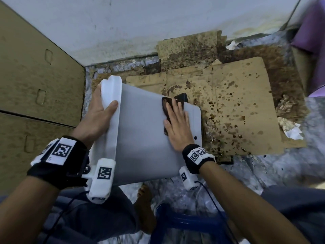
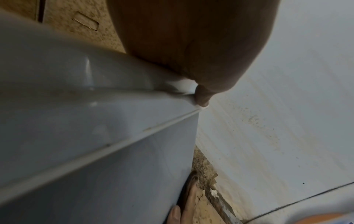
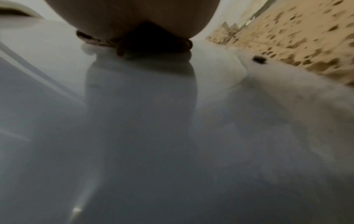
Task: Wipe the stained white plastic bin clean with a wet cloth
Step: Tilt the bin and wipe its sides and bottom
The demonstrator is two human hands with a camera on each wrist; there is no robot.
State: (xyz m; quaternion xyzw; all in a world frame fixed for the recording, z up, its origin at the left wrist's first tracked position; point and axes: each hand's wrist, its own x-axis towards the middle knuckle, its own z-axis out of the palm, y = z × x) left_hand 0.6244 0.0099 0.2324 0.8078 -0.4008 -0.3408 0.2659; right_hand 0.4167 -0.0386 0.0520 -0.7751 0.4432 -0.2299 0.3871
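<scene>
The white plastic bin (image 1: pixel 144 134) lies tilted on its side over the floor, its rim toward the left. My left hand (image 1: pixel 98 117) grips the rim, thumb on the outer side and fingers curled behind the lip. My right hand (image 1: pixel 177 125) lies flat with straight fingers, pressing a dark brown wet cloth (image 1: pixel 166 104) against the bin's side near its base. A small dark spot (image 1: pixel 195 137) sits on the bin just right of that hand. The right wrist view shows the cloth (image 3: pixel 153 42) under my palm and the spot (image 3: pixel 258 59). The left wrist view shows the bin's rim (image 2: pixel 95 106).
Stained, spattered cardboard (image 1: pixel 237 103) covers the floor beyond the bin. Tall cardboard boxes (image 1: pixel 35 76) stand at the left against a white wall (image 1: pixel 140 23). Crumpled paper (image 1: pixel 290 127) lies at the right, a purple thing (image 1: pixel 311 32) at the top right. A blue stool (image 1: pixel 184 222) and a bare foot (image 1: pixel 144 208) are below.
</scene>
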